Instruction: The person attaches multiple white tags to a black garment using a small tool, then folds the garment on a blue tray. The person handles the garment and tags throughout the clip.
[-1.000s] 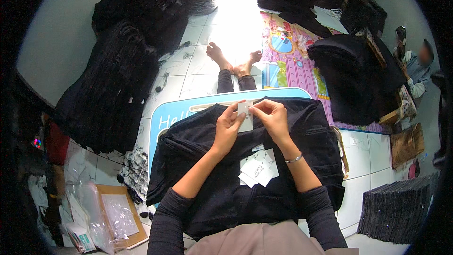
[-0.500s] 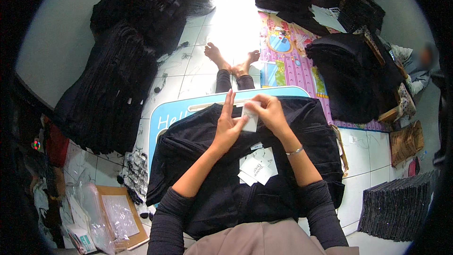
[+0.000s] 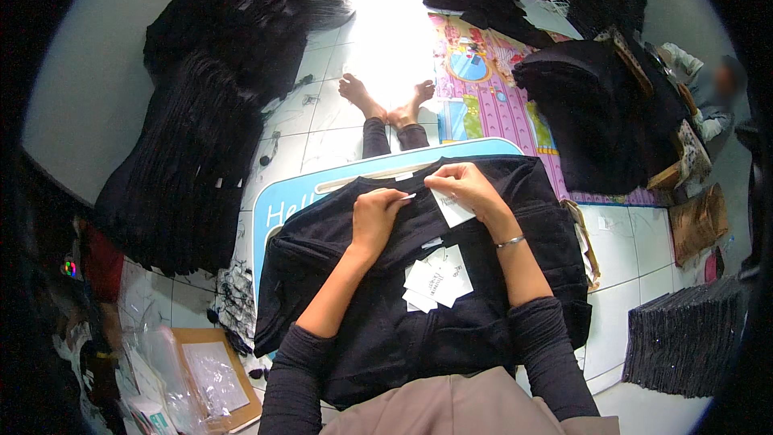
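Observation:
A black garment [image 3: 403, 306] lies spread over a light blue board [image 3: 283, 203] across my lap. My left hand [image 3: 375, 213] rests on the garment near its collar, pinching a thin white piece at its fingertips. My right hand [image 3: 467, 187] holds a white paper tag [image 3: 451, 209] just below the collar. A small pile of white tags [image 3: 439, 278] lies on the garment between my forearms. My bare feet [image 3: 386, 101] stretch out on the tiled floor beyond the board.
Tall piles of black garments stand at the left [image 3: 185, 169], far left back [image 3: 233, 24] and right [image 3: 596, 113]. A colourful mat [image 3: 491, 89] lies ahead. A dark stack [image 3: 684, 338] sits lower right, plastic bags and a cardboard sheet [image 3: 213, 374] lower left. Another person [image 3: 708, 84] sits far right.
Both hands have come down from in front of me onto the garment's collar area. The white tag moved down with my right hand.

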A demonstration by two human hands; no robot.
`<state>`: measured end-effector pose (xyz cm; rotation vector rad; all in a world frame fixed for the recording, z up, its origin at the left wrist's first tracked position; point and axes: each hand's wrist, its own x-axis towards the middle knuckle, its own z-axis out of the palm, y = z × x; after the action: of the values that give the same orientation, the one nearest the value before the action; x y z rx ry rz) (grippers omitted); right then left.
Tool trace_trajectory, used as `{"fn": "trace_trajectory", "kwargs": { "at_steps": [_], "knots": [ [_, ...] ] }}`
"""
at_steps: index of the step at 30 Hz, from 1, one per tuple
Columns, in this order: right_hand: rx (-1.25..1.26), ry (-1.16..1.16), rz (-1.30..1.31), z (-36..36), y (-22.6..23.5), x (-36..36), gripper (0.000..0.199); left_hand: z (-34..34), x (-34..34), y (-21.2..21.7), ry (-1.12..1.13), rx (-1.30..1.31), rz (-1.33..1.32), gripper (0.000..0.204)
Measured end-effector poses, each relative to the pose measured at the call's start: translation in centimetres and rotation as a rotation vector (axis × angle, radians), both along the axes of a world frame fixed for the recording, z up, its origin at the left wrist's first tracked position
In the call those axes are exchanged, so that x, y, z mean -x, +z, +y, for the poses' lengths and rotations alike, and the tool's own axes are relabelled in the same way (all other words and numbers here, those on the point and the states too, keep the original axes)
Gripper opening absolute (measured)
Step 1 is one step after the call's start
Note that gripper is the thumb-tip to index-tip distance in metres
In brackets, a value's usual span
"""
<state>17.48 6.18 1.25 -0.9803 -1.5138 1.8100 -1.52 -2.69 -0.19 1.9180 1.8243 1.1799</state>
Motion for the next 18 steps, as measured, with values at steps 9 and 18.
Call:
{"fn": "trace_trajectory", "kwargs": {
  "at_steps": [9,18],
  "knots": [
    [-0.124,0.106,-0.097,-0.06,0.31,0.13,0.022,-0.28,0.81,0.15,-0.005,0.155,-0.307,0.015],
    [-0.117,0.055,-0.102,-0.21,0.49,0.16,0.021,-0.23,0.88,0.15,-0.013,0.151,-0.314,0.016]
  ]
}}
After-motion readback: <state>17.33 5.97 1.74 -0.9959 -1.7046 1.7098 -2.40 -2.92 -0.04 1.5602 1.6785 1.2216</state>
